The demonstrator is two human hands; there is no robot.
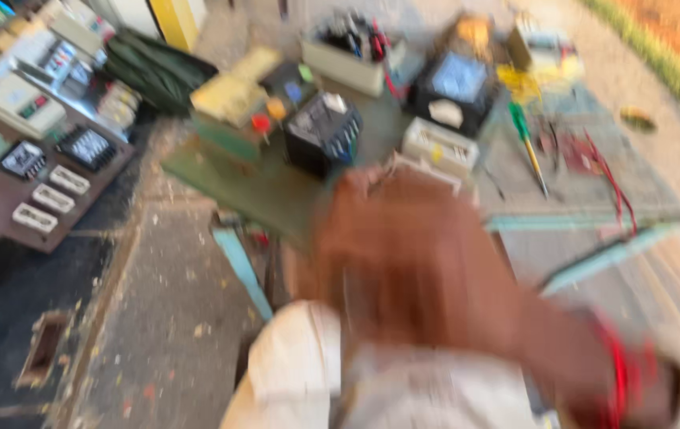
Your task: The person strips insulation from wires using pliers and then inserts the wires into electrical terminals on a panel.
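Note:
My right hand (411,254) is a brown blur in the middle of the view. It is raised in front of the near edge of a green work table (260,191). Its forearm runs in from the lower right, with a red thread band (618,373) on the wrist. Motion blur hides the fingers, so I cannot tell whether they hold anything. Just beyond the hand on the table stand a black box-shaped device (322,131) and a white plastic unit (439,147). My left hand is not in view.
On the table lie a green-handled screwdriver (526,139), red wires (604,171), a black unit with a pale panel (455,91) and a white tray of tools (348,59). A brown board of meters (38,187) stands at the left. Pale cloth (300,373) fills the bottom.

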